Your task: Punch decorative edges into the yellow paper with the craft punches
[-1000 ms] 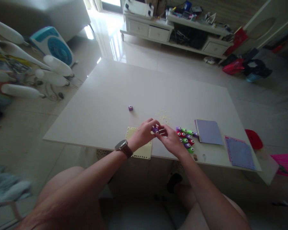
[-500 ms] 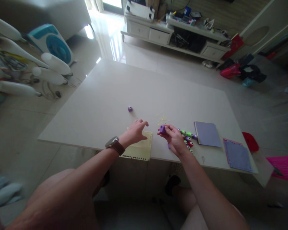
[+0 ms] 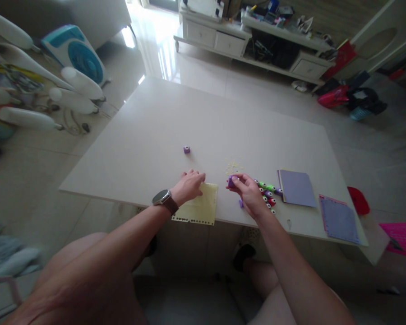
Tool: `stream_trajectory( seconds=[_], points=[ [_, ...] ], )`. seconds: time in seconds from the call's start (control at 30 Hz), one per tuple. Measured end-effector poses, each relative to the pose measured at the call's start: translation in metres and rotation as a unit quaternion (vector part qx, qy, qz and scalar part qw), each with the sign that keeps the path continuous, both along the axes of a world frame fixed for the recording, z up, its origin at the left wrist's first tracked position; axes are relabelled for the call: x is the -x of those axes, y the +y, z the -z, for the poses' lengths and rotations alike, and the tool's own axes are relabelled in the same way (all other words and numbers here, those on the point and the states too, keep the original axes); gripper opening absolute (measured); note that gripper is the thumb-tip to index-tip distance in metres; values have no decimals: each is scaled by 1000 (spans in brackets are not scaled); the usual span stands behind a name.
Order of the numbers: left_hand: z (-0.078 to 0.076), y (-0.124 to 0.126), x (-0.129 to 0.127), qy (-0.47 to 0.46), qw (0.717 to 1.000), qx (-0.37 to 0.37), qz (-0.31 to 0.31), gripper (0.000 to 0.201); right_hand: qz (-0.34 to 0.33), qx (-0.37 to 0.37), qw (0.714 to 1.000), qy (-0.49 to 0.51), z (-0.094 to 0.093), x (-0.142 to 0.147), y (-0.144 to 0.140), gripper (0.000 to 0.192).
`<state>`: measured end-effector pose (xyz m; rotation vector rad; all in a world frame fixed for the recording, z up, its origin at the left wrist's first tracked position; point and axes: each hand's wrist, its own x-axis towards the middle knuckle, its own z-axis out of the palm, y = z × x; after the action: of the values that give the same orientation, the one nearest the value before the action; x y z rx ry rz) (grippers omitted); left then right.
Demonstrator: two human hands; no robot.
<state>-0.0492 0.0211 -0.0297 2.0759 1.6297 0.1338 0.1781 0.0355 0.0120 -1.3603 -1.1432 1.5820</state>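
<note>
A yellow sheet of paper point(image 3: 203, 207) with a row of punched holes lies at the table's near edge. My left hand point(image 3: 188, 186), wearing a watch, rests over its upper left part with fingers apart and holds nothing. In my right hand point(image 3: 248, 192) is a small purple craft punch point(image 3: 232, 181), gripped between thumb and fingers just right of the sheet. Beside that hand lie several coloured punches point(image 3: 268, 195), partly hidden by it. Another purple punch point(image 3: 186, 150) stands alone beyond my left hand.
Yellow paper bits point(image 3: 234, 168) are scattered beyond my right hand. A stack of purple paper point(image 3: 297, 187) and punched purple sheets point(image 3: 340, 219) lie to the right on the white table point(image 3: 223, 117). A small metal object point(image 3: 289, 224) sits near the front edge.
My left hand has lowered onto the yellow sheet, its fingers now flatter. The purple punch in my right hand has been turned. The view has shifted slightly.
</note>
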Motion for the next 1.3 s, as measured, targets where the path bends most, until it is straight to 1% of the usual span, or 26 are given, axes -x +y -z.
stream_trajectory(
  seconds=[0.1,0.17,0.2,0.27,0.33,0.4,0.47,0.53,0.6,0.77,0.87,1.03,1.2,1.3],
  points=[
    [3,3,2,-14,1000,14,-8,34,-23,-36,997,-62,3,-5,0,43],
    [3,6,3,-29,999,25,-10,30,-66,-70,985,-142,2,-9,-2,36],
    [2,8,4,-40,999,36,-8,26,-97,-86,973,-190,1,-10,-4,31],
    [-2,13,5,-63,996,68,-3,15,-164,-117,939,-279,-1,-11,-8,22],
    [-6,17,7,-79,992,102,0,8,-219,-145,904,-336,-2,-11,-13,12],
    [-11,20,10,-89,988,123,0,9,-254,-165,878,-371,0,-10,-17,6],
    [-14,21,12,-92,987,128,0,13,-274,-176,857,-400,4,-11,-19,5],
    [-15,22,14,-88,987,134,0,18,-288,-186,838,-425,9,-12,-20,6],
    [-15,22,14,-83,986,142,-1,25,-302,-193,825,-437,12,-13,-20,6],
    [-13,21,15,-87,984,153,-3,35,-325,-200,817,-433,14,-11,-20,7],
    [-14,21,15,-91,983,158,-3,38,-330,-205,816,-428,13,-11,-19,11],
    [-17,21,14,-79,982,171,8,46,-350,-219,811,-414,9,-11,-19,10],
    [-24,21,12,-65,980,189,12,48,-357,-214,810,-413,8,-11,-20,9],
    [-25,21,11,-63,979,192,11,48,-356,-214,811,-412,8,-11,-21,9]
  ],
)
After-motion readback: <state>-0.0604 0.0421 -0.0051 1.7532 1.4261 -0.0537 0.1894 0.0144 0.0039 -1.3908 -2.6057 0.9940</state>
